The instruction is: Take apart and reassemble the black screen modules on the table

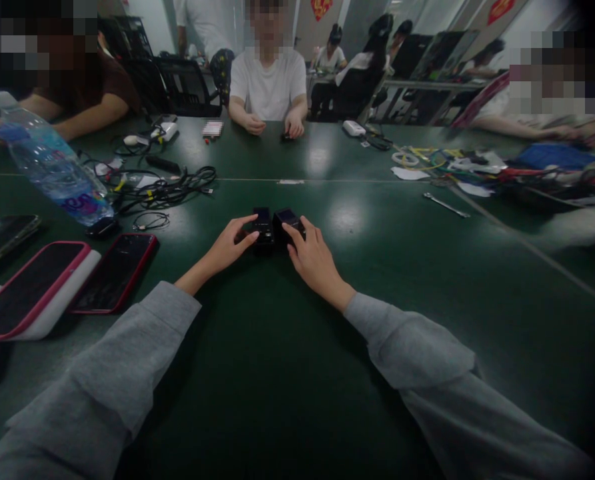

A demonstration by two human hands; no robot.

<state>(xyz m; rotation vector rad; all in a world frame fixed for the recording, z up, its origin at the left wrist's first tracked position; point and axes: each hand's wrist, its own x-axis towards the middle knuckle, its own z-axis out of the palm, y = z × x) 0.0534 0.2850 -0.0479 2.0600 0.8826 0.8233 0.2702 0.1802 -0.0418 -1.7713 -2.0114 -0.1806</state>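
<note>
Two small black box-shaped devices stand side by side on the dark green table, each with a dark panel on top; their exact kind is not clear. My left hand [232, 241] grips the left black device [262, 225], its thumb at the near edge and its index finger at the far side. Around the right black device [288, 219] my right hand [313, 257] is closed, with fingers along its right side and the thumb at its near left. Only a narrow gap separates the two devices.
Left of my arm lie a red-edged phone [114, 273], a pink-cased phone [32, 290] and a tilted water bottle [60, 167]. Black cables [177, 187] tangle behind them. A wrench [446, 205] and heaped wires [442, 160] lie to the right. A person [268, 87] sits opposite.
</note>
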